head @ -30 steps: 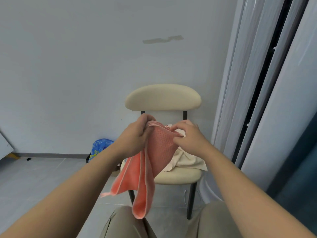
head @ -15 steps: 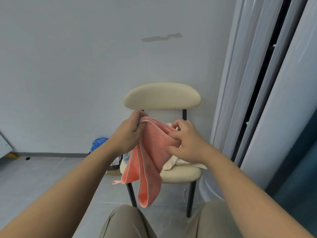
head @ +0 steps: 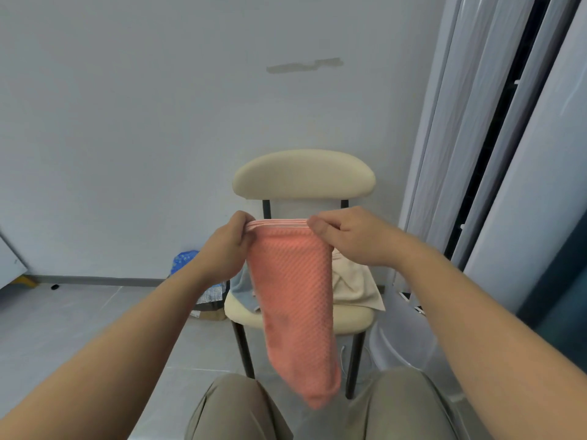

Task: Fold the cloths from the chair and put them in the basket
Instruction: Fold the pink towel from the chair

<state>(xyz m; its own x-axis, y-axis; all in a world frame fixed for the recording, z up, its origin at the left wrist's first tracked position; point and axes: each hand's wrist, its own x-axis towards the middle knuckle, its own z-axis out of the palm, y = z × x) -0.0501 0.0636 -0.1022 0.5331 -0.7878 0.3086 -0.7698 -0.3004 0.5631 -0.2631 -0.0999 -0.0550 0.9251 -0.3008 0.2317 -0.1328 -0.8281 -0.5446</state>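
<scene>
Pale blue-grey wall [head: 158,122] with a scuffed patch [head: 303,65], grey tiled floor [head: 63,328], white ribbed panels [head: 460,122] at right.

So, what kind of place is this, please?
Likely a plain room indoors, perhaps in a home: a cream chair holding loose cloths stands before a bare wall on a grey tiled floor.

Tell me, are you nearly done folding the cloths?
No. No finished cloth shows. The left hand and right hand pinch the top edge of a pink waffle-textured cloth, doubled over. A cream cloth and a pale blue cloth lie on the beige padded chair.
</scene>
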